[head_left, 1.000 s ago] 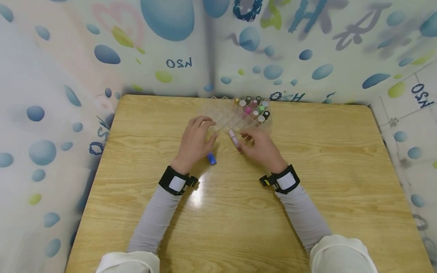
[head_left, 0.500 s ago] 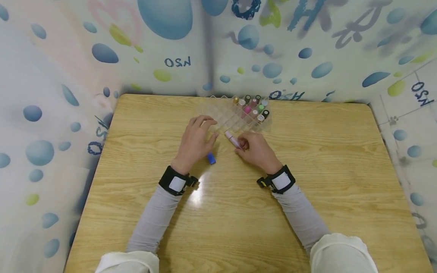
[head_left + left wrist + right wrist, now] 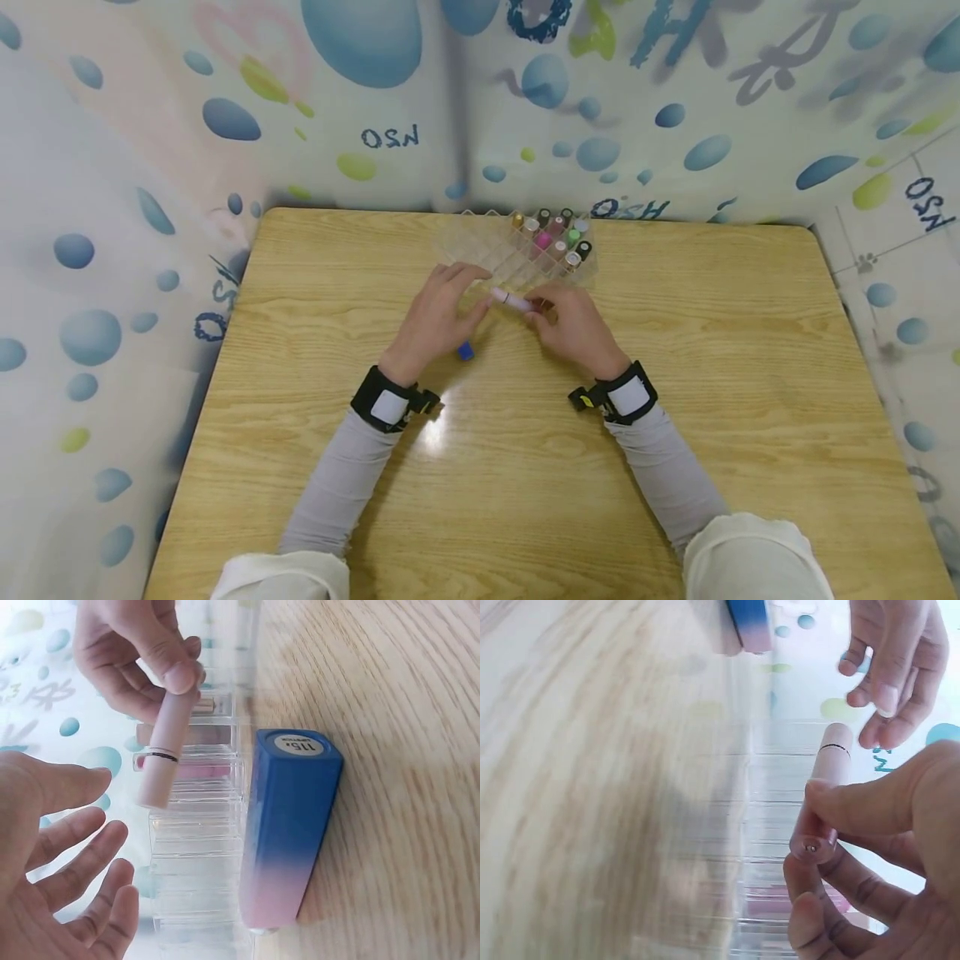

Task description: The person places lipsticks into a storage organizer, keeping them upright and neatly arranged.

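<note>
My right hand (image 3: 576,329) pinches a pale pink lipstick tube (image 3: 513,299) by one end, between thumb and fingers. A thin dark ring runs round the tube, as the left wrist view shows. The tube's other end points toward my left hand (image 3: 435,312), whose fingers are spread and relaxed with nothing in them. In the left wrist view a blue-to-pink square lipstick (image 3: 292,802) lies on the table, a round label on its end. From the head view, my left hand hides part of it. Both hands are just in front of a clear divided organizer (image 3: 487,250).
Several lipsticks and small bottles (image 3: 558,237) with coloured caps stand in the organizer's right part, against the wall. The organizer's left compartments show only clear dividers. The wood-grain table (image 3: 510,483) meets a patterned wall covering (image 3: 637,100) at the back.
The pink lipstick tube has been lifted and turned flatter, its free end toward my left hand. My right hand has firmed its hold on it. The left hand has shifted slightly right.
</note>
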`<control>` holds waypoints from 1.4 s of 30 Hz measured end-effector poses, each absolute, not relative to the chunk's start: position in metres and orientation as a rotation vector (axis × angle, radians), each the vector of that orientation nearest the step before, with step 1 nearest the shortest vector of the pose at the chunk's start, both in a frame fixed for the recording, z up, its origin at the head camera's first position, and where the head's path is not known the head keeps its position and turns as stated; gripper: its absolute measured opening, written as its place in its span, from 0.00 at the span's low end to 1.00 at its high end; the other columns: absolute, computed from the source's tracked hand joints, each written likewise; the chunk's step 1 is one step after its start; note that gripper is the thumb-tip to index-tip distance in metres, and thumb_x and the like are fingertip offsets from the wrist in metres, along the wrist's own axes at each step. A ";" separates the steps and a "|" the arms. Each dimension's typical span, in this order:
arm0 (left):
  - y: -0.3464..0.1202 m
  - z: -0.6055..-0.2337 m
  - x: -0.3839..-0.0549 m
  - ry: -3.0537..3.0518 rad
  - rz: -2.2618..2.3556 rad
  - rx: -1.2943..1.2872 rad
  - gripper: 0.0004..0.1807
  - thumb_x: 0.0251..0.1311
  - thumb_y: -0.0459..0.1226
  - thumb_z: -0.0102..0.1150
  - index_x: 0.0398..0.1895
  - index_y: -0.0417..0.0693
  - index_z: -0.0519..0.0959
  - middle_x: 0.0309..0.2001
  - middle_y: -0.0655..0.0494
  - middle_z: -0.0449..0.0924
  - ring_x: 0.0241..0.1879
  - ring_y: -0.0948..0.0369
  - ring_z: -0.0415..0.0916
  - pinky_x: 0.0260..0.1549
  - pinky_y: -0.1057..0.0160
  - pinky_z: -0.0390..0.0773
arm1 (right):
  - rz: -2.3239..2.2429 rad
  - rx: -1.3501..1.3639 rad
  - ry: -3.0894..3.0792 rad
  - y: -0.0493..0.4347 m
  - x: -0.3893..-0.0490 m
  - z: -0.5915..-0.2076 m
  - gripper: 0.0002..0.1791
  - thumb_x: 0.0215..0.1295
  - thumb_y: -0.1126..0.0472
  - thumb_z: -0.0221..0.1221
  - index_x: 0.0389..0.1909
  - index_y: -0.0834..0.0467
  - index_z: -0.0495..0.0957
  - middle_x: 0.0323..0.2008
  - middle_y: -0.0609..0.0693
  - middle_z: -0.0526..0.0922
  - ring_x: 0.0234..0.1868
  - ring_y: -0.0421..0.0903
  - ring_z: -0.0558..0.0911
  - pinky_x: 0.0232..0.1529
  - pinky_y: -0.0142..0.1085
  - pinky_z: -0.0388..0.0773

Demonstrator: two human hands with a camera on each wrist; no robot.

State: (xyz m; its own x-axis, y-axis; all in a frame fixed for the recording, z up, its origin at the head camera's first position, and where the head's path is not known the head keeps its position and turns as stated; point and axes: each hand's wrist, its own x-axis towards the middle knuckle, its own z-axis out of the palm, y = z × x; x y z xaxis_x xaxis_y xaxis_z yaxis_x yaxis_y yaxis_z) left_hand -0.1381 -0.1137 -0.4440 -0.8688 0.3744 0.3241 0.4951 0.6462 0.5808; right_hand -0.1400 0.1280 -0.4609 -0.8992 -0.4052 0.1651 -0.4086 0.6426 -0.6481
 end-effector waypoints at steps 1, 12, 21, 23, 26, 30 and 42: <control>-0.113 -0.443 -0.138 -2.699 -1.039 -0.717 0.20 0.65 0.38 0.67 0.59 0.42 0.81 0.58 0.45 0.82 0.55 0.49 0.77 0.55 0.52 0.78 | 1.122 0.707 -2.833 0.128 -0.140 -0.460 0.11 0.63 0.64 0.68 0.44 0.64 0.87 0.39 0.55 0.87 0.38 0.48 0.83 0.40 0.43 0.83; -0.111 -0.443 -0.137 -2.778 -1.077 -0.734 0.20 0.68 0.39 0.64 0.60 0.42 0.80 0.52 0.48 0.87 0.47 0.52 0.82 0.47 0.54 0.82 | 1.124 0.727 -2.805 0.131 -0.140 -0.449 0.12 0.62 0.65 0.69 0.46 0.62 0.88 0.37 0.52 0.85 0.35 0.47 0.80 0.33 0.39 0.75; -0.112 -0.444 -0.136 -2.760 -1.054 -0.769 0.15 0.68 0.38 0.64 0.54 0.43 0.83 0.46 0.48 0.87 0.45 0.53 0.82 0.44 0.56 0.83 | 1.153 0.769 -2.800 0.131 -0.139 -0.444 0.13 0.61 0.67 0.70 0.48 0.62 0.87 0.40 0.53 0.86 0.40 0.48 0.83 0.40 0.44 0.82; -0.112 -0.443 -0.136 -2.752 -1.042 -0.777 0.14 0.68 0.39 0.64 0.53 0.43 0.84 0.47 0.49 0.87 0.44 0.54 0.82 0.43 0.56 0.83 | 1.161 0.779 -2.803 0.131 -0.139 -0.445 0.13 0.62 0.67 0.69 0.48 0.63 0.87 0.41 0.53 0.86 0.41 0.48 0.83 0.42 0.46 0.83; -0.111 -0.442 -0.136 -2.739 -1.032 -0.793 0.14 0.69 0.41 0.63 0.52 0.43 0.84 0.48 0.49 0.87 0.43 0.54 0.82 0.41 0.57 0.83 | 1.175 0.789 -2.812 0.132 -0.139 -0.445 0.13 0.63 0.66 0.68 0.49 0.63 0.87 0.41 0.54 0.86 0.43 0.49 0.83 0.45 0.48 0.84; -0.110 -0.440 -0.134 -2.728 -1.017 -0.818 0.15 0.70 0.42 0.62 0.52 0.42 0.84 0.48 0.48 0.87 0.43 0.54 0.82 0.40 0.57 0.83 | 1.180 0.795 -2.821 0.132 -0.138 -0.445 0.13 0.64 0.65 0.67 0.49 0.63 0.86 0.42 0.53 0.86 0.43 0.48 0.83 0.45 0.48 0.84; -0.103 -0.436 -0.130 -2.765 -0.989 -0.878 0.13 0.71 0.43 0.61 0.49 0.47 0.86 0.47 0.54 0.88 0.44 0.58 0.82 0.40 0.60 0.83 | 1.285 0.942 -2.589 0.121 -0.134 -0.445 0.09 0.64 0.63 0.69 0.44 0.58 0.88 0.43 0.50 0.89 0.40 0.46 0.81 0.40 0.45 0.78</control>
State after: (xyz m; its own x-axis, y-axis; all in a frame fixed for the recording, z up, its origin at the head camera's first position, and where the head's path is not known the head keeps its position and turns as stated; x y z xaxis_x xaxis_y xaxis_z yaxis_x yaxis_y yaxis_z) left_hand -0.1296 -0.1028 -0.4363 -0.8334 0.4912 0.2534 0.5404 0.6282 0.5597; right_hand -0.1342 0.1213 -0.4451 -0.8036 -0.4834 0.3473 -0.5689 0.4521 -0.6870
